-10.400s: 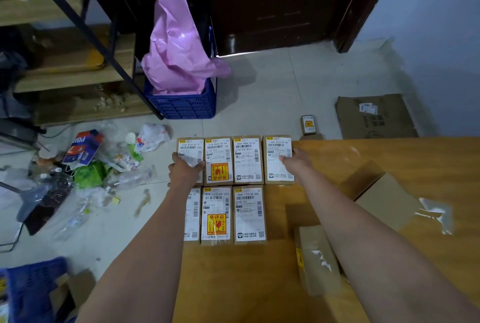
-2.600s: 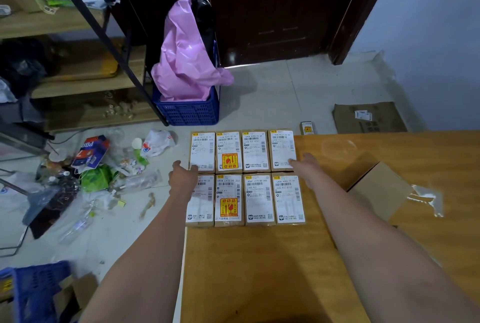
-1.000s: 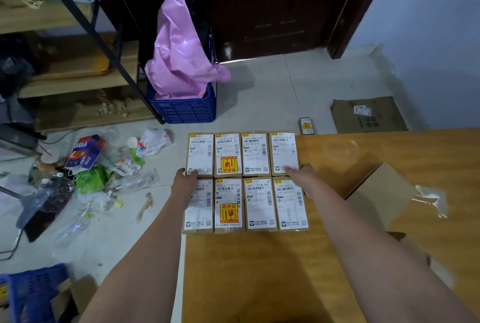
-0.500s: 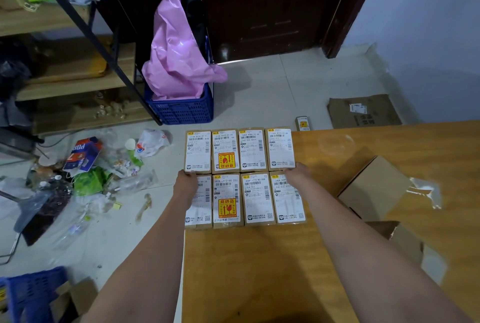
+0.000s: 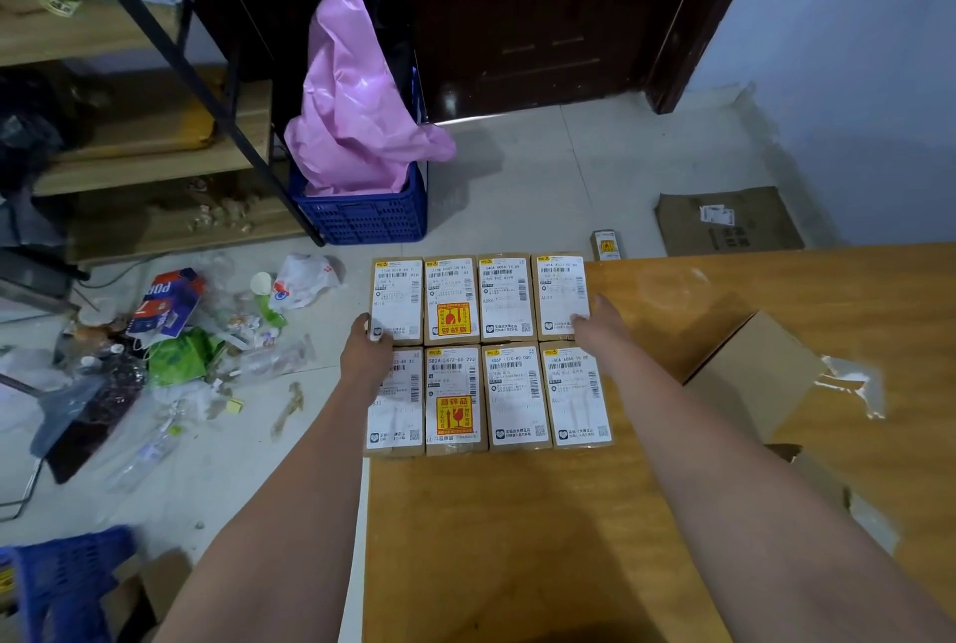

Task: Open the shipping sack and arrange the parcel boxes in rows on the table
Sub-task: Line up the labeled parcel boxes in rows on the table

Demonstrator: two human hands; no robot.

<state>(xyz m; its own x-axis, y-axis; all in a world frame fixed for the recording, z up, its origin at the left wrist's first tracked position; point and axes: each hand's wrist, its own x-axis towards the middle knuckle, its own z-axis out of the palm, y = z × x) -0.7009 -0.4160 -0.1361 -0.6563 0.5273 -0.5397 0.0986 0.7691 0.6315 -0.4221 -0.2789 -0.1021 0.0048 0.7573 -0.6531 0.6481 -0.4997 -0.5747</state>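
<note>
Several small brown parcel boxes with white labels lie in two rows at the far left corner of the wooden table (image 5: 517, 539). The far row (image 5: 478, 298) and the near row (image 5: 491, 396) sit side by side, touching. My left hand (image 5: 364, 352) rests against the left end of the block, fingers on the far-left box. My right hand (image 5: 600, 326) presses the right side of the far-right box. Neither hand lifts a box.
An open empty cardboard box (image 5: 755, 373) with torn tape lies on the table to the right. A blue crate (image 5: 362, 213) with a pink bag (image 5: 352, 94) stands on the floor beyond. Litter (image 5: 170, 332) covers the floor left. A small box (image 5: 605, 245) and flat cardboard (image 5: 729, 220) lie past the table.
Both hands shifted slightly forward along the sides of the block of boxes, squeezing the rows together. The boxes stay in two rows.
</note>
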